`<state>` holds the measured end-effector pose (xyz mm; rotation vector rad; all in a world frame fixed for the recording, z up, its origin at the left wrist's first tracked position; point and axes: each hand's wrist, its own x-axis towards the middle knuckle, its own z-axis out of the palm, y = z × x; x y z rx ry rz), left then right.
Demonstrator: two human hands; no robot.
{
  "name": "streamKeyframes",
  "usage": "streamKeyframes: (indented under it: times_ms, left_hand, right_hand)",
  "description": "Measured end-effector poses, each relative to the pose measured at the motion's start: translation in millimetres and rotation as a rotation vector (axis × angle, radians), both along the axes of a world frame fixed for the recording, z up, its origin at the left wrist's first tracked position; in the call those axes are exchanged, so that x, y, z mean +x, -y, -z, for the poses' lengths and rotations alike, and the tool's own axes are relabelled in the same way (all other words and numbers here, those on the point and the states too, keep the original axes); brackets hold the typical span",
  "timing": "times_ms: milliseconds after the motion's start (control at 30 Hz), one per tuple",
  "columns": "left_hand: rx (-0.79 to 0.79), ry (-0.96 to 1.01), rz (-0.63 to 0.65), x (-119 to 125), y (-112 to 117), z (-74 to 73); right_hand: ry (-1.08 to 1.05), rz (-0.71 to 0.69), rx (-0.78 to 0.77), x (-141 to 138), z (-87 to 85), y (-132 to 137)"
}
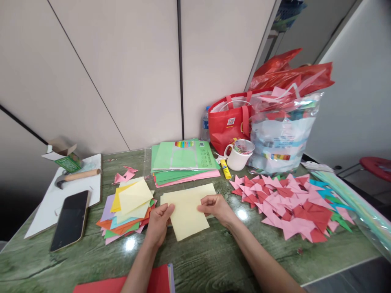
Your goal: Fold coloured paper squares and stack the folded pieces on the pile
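A pale yellow square of paper (pixel 189 219) is held up between my two hands, tilted, in the middle of the table. My left hand (pixel 160 224) pinches its left edge with thumb and fingers. At the upper right edge my right hand (pixel 217 206) pinches it the same way. Behind it lie more pale yellow sheets (pixel 207 189), partly covered by the held square and my hands. Just left of my left hand is a loose pile of coloured paper squares (pixel 134 199), with yellow ones on top.
Packs of green paper (pixel 183 156) lie behind, beside a glue stick (pixel 225 169) and a white mug (pixel 237 159). Folded pink and red paper pieces (pixel 293 203) spread at right. A phone (pixel 70 219) and a hammer (pixel 77 177) lie left. Red paper (pixel 104 285) sits in front.
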<state>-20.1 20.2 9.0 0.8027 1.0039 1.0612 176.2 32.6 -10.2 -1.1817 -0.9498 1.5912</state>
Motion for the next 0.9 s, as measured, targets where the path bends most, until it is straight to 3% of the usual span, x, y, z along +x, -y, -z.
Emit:
streamKeyframes:
  times_ms: [367, 567, 900]
  left_hand:
    - [-0.047, 0.037, -0.062, -1, -1, -2.0]
    - [-0.038, 0.038, -0.205, 0, -3, -1.4]
    - [-0.135, 0.042, 0.182, 10, 5, -4.5]
  right_hand:
    - [-0.021, -0.013, -0.016, -2, 2.7, 0]
    - [-0.022, -0.021, -0.038, -2, 1.8, 1]
    - [-0.044, 0.105, -0.050, 3, 2.2, -4]
